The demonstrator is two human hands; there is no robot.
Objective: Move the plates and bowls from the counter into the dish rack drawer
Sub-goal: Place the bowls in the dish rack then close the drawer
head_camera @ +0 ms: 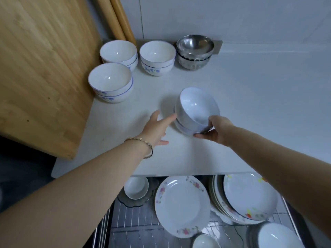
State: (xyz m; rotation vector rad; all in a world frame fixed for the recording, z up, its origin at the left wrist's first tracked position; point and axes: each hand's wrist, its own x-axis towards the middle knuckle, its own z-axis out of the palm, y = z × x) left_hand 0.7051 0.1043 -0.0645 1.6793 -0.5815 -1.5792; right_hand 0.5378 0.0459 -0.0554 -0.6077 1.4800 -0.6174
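Since the stack of bowls (195,108) is glazed china, I judge it stiff, smooth, fairly heavy for its size and quick to chip. The top bowl can also slide in the one beneath, so the stack is best held from both sides, low on the wall or under the foot, rather than by one rim. It sits tilted toward the camera in the middle of the tabletop (250,104), well apart from the blue-trimmed bowls (110,81) and the steel bowls (194,51) at the back.

The right hand (215,130) has a narrow grip on its near edge, with the thumb at the upper rim and the fingers curled under the bottom bowl. The left hand (157,127) is spread wide with straight fingers. Its fingertips are at the stack's left side, though I cannot tell whether they touch it. Below, the drawer rack (136,219) already holds plates (180,203).
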